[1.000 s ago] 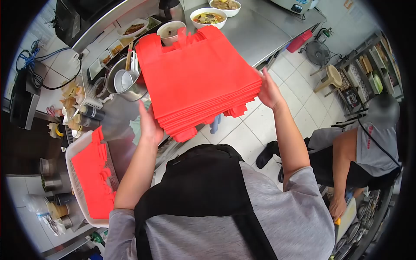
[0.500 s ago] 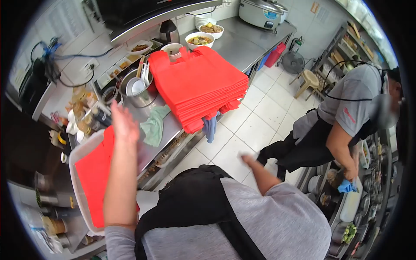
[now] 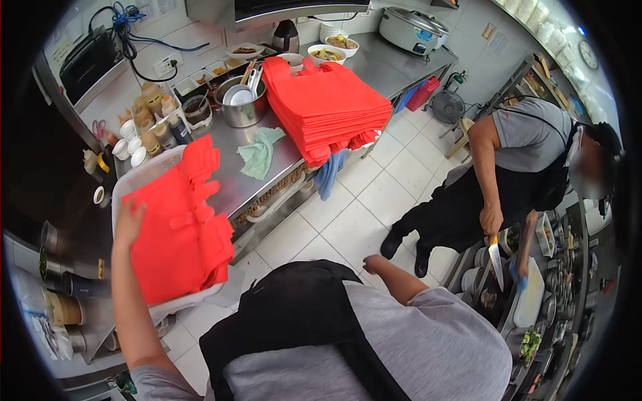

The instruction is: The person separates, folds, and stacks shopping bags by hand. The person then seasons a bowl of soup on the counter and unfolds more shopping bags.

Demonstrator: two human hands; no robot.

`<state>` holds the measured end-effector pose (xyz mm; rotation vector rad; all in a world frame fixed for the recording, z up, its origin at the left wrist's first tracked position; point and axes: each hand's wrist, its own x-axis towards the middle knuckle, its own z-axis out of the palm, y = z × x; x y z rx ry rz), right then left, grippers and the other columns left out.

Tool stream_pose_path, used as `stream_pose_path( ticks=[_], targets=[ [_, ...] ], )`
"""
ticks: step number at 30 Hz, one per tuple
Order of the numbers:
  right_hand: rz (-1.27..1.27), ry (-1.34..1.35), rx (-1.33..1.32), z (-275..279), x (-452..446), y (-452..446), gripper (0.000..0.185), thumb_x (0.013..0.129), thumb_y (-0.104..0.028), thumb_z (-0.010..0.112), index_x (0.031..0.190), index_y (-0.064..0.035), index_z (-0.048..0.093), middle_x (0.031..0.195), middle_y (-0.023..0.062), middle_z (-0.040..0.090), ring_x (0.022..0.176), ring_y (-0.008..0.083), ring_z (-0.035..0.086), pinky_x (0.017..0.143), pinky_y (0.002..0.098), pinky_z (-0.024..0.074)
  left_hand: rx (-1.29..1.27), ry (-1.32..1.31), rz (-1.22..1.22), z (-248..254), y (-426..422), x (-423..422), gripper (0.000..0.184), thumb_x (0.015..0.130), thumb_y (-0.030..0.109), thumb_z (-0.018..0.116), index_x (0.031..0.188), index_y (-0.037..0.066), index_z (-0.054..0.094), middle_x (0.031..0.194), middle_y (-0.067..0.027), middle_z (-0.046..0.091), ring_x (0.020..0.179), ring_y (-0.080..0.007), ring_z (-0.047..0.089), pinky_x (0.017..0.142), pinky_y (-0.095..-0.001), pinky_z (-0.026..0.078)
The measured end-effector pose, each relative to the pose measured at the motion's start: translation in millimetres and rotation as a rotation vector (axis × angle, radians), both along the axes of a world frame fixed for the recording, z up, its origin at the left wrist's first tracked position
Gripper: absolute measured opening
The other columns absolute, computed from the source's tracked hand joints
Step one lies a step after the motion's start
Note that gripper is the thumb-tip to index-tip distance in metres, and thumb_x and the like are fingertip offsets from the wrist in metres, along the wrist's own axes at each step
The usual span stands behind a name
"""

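Observation:
My left hand is over the left side of some red fabric bags lying in a white plastic tub. Its fingers look apart and slightly blurred; I cannot tell whether they touch the cloth. The bags' handle ends fold toward the tub's right side. A taller stack of red bags sits on the steel counter, partly past its front edge. My right hand hangs above the floor by my side, its fingers curled with nothing visible in them.
A green cloth lies beside a steel pot of utensils. Sauce bottles and food bowls stand behind. At right, a co-worker holds a knife and a blue cloth near a white cutting board.
My left hand has moved from raised above the counter down to the tub's bags. The view has shifted, showing more of the tub. A knife now shows in the co-worker's hand.

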<state>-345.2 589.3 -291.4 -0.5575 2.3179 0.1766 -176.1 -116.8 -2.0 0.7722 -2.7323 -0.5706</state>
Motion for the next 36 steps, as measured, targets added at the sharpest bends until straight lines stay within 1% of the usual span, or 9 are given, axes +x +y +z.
stream_pose_path(
  ticks=[7,13,21,22,23,29,32,34,36],
  targets=[
    [0.285,-0.117,-0.048,32.5,12.8,-102.8,0.029,0.085,-0.031,0.059,0.099,-0.0081,0.070,0.106,0.0152,0.067,0.103,0.0332,0.062,0.083,0.0454,0.0511,0.024,-0.680,0.036,-29.6,92.7,51.6,0.087,0.083,0.058,0.058,0.148,0.013,0.024,0.151,-0.0237,0.021,0.134,-0.0379,0.034,0.112,-0.0411,0.029],
    [0.613,-0.185,-0.078,71.4,34.1,-166.6,0.037,0.086,-0.032,0.055,0.116,-0.0127,0.064,0.118,0.0137,0.062,0.111,0.0313,0.058,0.092,0.0456,0.0466,-0.007,-0.648,0.268,-9.7,116.1,56.5,0.094,0.079,0.067,0.055,0.150,0.017,0.019,0.155,-0.0191,0.014,0.141,-0.0363,0.021,0.114,-0.0480,0.021],
    [0.128,-0.281,-0.638,0.8,65.2,-17.0,0.038,0.083,-0.028,0.059,0.114,-0.0072,0.064,0.106,0.0214,0.065,0.101,0.0382,0.060,0.089,0.0436,0.0475,0.008,-0.633,0.500,-41.7,89.6,50.6,0.096,0.078,0.072,0.051,0.151,0.019,0.016,0.155,-0.0175,0.014,0.142,-0.0362,0.019,0.109,-0.0561,0.026],
    [0.095,-0.275,-0.400,33.5,77.9,3.9,0.040,0.082,-0.031,0.061,0.113,-0.0071,0.064,0.105,0.0219,0.065,0.100,0.0388,0.061,0.087,0.0431,0.0484,0.049,-0.667,0.467,-40.6,84.5,49.4,0.096,0.078,0.073,0.051,0.151,0.019,0.016,0.155,-0.0176,0.014,0.142,-0.0361,0.019,0.109,-0.0565,0.026],
    [0.259,-0.157,-0.392,-104.1,73.3,87.5,0.044,0.082,-0.035,0.062,0.113,-0.0043,0.064,0.104,0.0218,0.065,0.098,0.0379,0.062,0.086,0.0428,0.0490,0.052,-0.673,0.489,-41.7,84.6,49.9,0.096,0.078,0.073,0.051,0.151,0.019,0.016,0.155,-0.0176,0.014,0.142,-0.0361,0.019,0.109,-0.0565,0.026],
    [-0.357,-0.045,-0.531,-0.4,109.8,124.9,0.037,0.087,-0.025,0.060,0.113,0.0010,0.062,0.099,0.0160,0.068,0.087,0.0288,0.066,0.080,0.0363,0.0513,0.104,-0.735,0.093,-27.4,39.1,52.0,0.096,0.080,0.068,0.054,0.148,0.007,0.023,0.153,-0.0217,0.018,0.136,-0.0392,0.030,0.111,-0.0442,0.029],
    [-0.846,0.049,-0.792,47.1,121.8,37.5,0.031,0.091,-0.015,0.055,0.120,-0.0034,0.059,0.081,0.0026,0.060,0.071,0.0131,0.057,0.070,0.0275,0.0500,0.050,-0.679,-0.041,-18.3,10.0,54.9,0.083,0.087,0.056,0.054,0.143,0.000,0.032,0.148,-0.0238,0.029,0.132,-0.0405,0.036,0.110,-0.0395,0.032],
    [-0.958,0.109,-1.001,62.8,113.9,-32.5,0.034,0.093,-0.020,0.054,0.124,-0.0071,0.056,0.093,0.0044,0.063,0.077,0.0118,0.060,0.060,0.0227,0.0450,-0.216,-0.504,-0.015,-24.4,-4.5,49.2,0.064,0.093,0.041,0.051,0.138,-0.002,0.038,0.139,-0.0252,0.042,0.129,-0.0388,0.041,0.108,-0.0416,0.033],
    [-0.894,0.123,-1.118,131.1,120.8,-135.2,0.042,0.094,-0.011,0.052,0.135,-0.0082,0.044,0.114,0.0117,0.057,0.095,0.0175,0.059,0.082,0.0291,0.0491,-0.368,-0.428,-0.028,-39.6,-23.4,35.6,0.055,0.093,0.033,0.048,0.135,-0.003,0.042,0.134,-0.0251,0.047,0.126,-0.0371,0.043,0.108,-0.0409,0.034]
  ],
)
